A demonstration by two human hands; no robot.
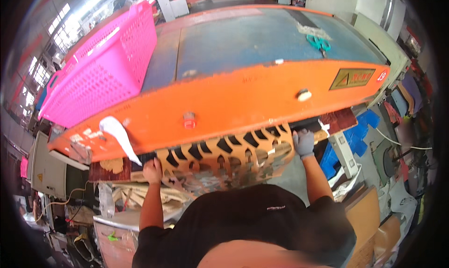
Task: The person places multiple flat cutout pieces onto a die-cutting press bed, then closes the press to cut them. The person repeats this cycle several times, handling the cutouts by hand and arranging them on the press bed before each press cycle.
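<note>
A thin tan sheet [224,153] with many cut-out holes hangs out from under the orange lid [234,99] of a large machine. My bare left hand [152,170] grips the sheet's left edge. My right hand [304,142], in a grey glove, grips its right edge just below the lid. The sheet sags between both hands, above my black shirt.
A pink perforated plastic basket [103,67] rests on the machine's top left. Green-handled scissors [319,43] lie on the blue lid panel. A white rag [119,134] hangs at the lid's left front. Blue crates [355,137] and cardboard [369,216] stand to the right, a grey cabinet [49,167] to the left.
</note>
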